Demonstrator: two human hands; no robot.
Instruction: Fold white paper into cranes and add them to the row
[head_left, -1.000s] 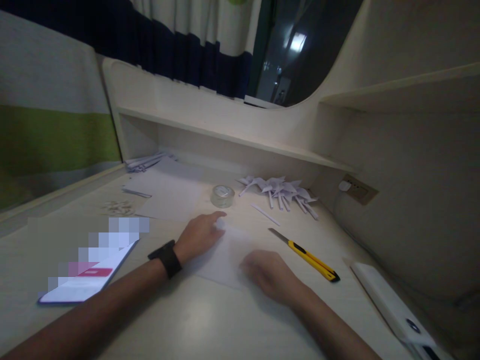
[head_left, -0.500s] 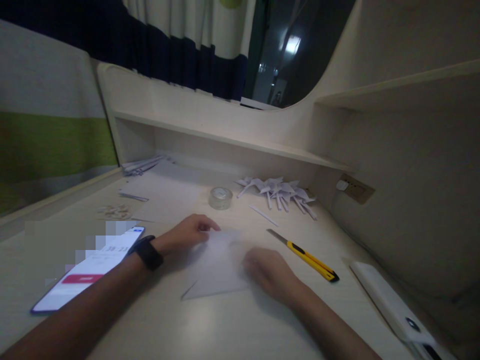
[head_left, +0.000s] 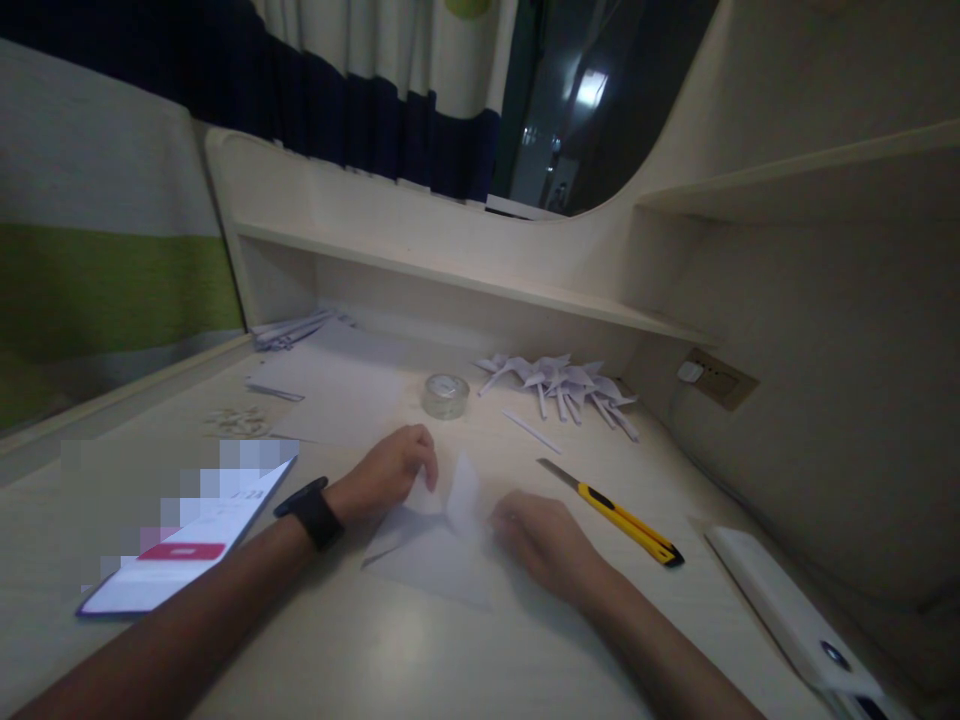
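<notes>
A white sheet of paper [head_left: 427,560], cut and with flaps standing up from it, lies on the desk between my hands. My left hand [head_left: 394,468], with a black watch [head_left: 313,512] on the wrist, is closed on the paper's far left flap. At the paper's right edge is my right hand [head_left: 544,545], fingers curled in. Its fingertips are blurred, so whether they grip the paper is unclear. To the right lies a yellow utility knife [head_left: 626,522], blade out. Beyond the paper are a roll of clear tape [head_left: 445,397] and a thin white paper stick [head_left: 532,432].
Several folded paper pinwheels [head_left: 559,380] on sticks lie at the back right. Flat white sheets [head_left: 337,385] and rolled paper sticks [head_left: 296,330] are at the back left, near small pale pieces [head_left: 236,420]. A lit phone [head_left: 187,550] lies left; a white case [head_left: 780,600] lies right.
The paper has turned a little, and its flaps now stand up at the far side. My left hand has closed on a flap; my right hand has shifted slightly off the paper's face.
</notes>
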